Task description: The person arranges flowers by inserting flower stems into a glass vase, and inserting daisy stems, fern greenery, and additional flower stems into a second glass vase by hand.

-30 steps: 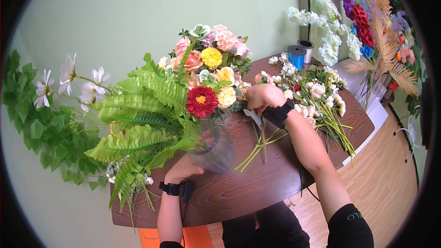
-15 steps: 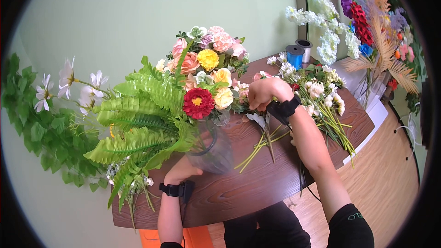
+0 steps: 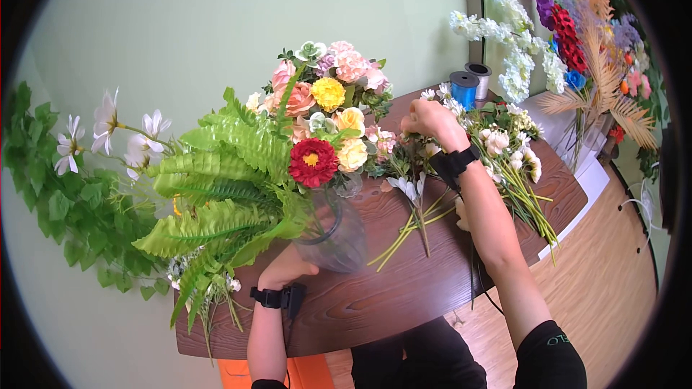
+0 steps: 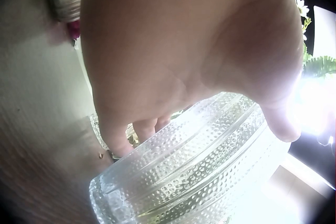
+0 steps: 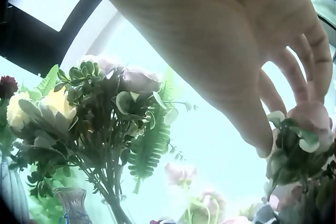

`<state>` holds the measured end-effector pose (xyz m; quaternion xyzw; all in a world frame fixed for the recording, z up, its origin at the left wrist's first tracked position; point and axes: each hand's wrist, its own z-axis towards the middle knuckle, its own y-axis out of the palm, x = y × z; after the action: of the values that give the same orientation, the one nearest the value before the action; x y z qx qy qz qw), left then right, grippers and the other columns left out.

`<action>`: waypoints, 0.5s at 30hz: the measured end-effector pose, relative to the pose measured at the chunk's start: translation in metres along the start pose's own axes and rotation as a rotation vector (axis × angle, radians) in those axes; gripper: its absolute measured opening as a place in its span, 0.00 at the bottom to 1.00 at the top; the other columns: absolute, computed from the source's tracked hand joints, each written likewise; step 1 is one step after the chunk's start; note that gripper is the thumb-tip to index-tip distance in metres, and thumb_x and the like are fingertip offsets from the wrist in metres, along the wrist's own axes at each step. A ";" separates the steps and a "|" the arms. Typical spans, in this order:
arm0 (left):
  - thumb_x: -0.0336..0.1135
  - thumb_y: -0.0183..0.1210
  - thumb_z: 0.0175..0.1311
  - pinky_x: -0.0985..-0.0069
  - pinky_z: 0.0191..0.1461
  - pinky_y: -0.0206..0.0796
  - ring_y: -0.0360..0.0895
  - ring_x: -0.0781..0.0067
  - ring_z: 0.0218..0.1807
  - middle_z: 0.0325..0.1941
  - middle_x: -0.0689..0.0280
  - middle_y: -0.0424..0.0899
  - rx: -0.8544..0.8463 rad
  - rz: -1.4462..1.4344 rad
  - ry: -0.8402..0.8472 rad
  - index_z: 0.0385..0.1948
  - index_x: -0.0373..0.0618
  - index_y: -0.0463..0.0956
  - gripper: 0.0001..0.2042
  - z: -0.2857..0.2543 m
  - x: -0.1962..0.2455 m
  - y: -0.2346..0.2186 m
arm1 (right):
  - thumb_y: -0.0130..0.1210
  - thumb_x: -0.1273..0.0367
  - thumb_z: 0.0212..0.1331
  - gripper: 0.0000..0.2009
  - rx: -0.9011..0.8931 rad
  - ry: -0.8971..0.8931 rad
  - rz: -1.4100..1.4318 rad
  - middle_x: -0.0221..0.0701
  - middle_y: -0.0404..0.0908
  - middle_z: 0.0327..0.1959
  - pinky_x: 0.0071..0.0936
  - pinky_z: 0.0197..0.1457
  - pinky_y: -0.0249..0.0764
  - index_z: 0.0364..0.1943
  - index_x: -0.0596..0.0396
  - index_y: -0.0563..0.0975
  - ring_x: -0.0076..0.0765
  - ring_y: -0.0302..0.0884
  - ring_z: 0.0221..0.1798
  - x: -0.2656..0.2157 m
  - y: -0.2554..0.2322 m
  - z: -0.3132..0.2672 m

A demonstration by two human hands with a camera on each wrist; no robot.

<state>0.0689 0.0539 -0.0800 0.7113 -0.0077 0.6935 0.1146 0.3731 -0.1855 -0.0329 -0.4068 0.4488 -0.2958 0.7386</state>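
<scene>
My left hand [image 3: 290, 266] grips a clear textured glass vase [image 3: 335, 241], thumb on one side and fingers round the other, as the left wrist view shows. Large green fern fronds [image 3: 231, 173] spread leftward from the vase's mouth, and a red flower [image 3: 313, 162] with a yellow centre overlaps its rim. My right hand [image 3: 435, 124] is over the flowers on the right of the table. In the right wrist view, its thumb and fingers close round a pale pink rose [image 5: 311, 119]. Below that hand lie a white-petalled stem [image 3: 414, 194] and crossed green stems [image 3: 393, 248].
Behind the vase stands a bouquet of pink, peach and yellow flowers [image 3: 329, 94]. White flowers with long stems [image 3: 519, 187] lie at the table's right. Blue ribbon spool [image 3: 463, 88] and a silver one [image 3: 478, 72] stand at the back. Leafy vines [image 3: 79, 202] hang at left.
My right hand has lifted and moved away from me, over the pink and white flowers. The white-petalled stem beneath it has shifted right. My left hand stays on the vase.
</scene>
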 end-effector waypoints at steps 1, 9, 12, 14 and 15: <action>0.50 0.80 0.34 0.63 0.75 0.50 0.58 0.64 0.73 0.73 0.59 0.60 0.007 -0.006 0.001 0.72 0.41 0.47 0.61 0.000 0.000 0.000 | 0.64 0.61 0.47 0.15 -0.084 0.032 -0.013 0.44 0.84 0.40 0.40 0.51 0.77 0.37 0.54 0.83 0.50 0.82 0.46 -0.002 -0.003 -0.001; 0.50 0.80 0.34 0.63 0.75 0.51 0.58 0.65 0.72 0.72 0.59 0.60 0.003 -0.017 0.017 0.71 0.41 0.48 0.61 -0.001 -0.004 -0.002 | 0.66 0.57 0.46 0.16 -0.035 -0.053 0.090 0.43 0.84 0.29 0.37 0.42 0.77 0.29 0.57 0.82 0.48 0.83 0.36 0.001 -0.005 0.003; 0.50 0.80 0.34 0.64 0.74 0.51 0.58 0.65 0.72 0.72 0.59 0.60 0.006 -0.005 -0.021 0.71 0.41 0.48 0.61 -0.002 0.001 0.000 | 0.66 0.58 0.46 0.15 -0.014 -0.056 0.097 0.43 0.84 0.31 0.39 0.43 0.77 0.30 0.55 0.82 0.49 0.83 0.38 -0.009 -0.012 -0.002; 0.50 0.80 0.34 0.64 0.74 0.51 0.59 0.65 0.72 0.72 0.60 0.60 0.011 -0.008 -0.031 0.71 0.41 0.47 0.61 -0.002 0.003 0.002 | 0.66 0.59 0.46 0.14 -0.014 -0.053 0.095 0.43 0.84 0.33 0.41 0.45 0.77 0.32 0.53 0.83 0.51 0.83 0.40 -0.012 -0.014 -0.005; 0.50 0.80 0.34 0.64 0.74 0.51 0.59 0.65 0.72 0.72 0.60 0.60 0.011 -0.008 -0.031 0.71 0.41 0.47 0.61 -0.002 0.002 0.001 | 0.66 0.59 0.47 0.14 -0.004 -0.048 0.102 0.43 0.84 0.33 0.41 0.45 0.77 0.31 0.53 0.83 0.50 0.83 0.40 -0.013 -0.014 -0.005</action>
<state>0.0671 0.0532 -0.0777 0.7226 -0.0029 0.6819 0.1134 0.3620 -0.1838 -0.0162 -0.3919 0.4516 -0.2471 0.7625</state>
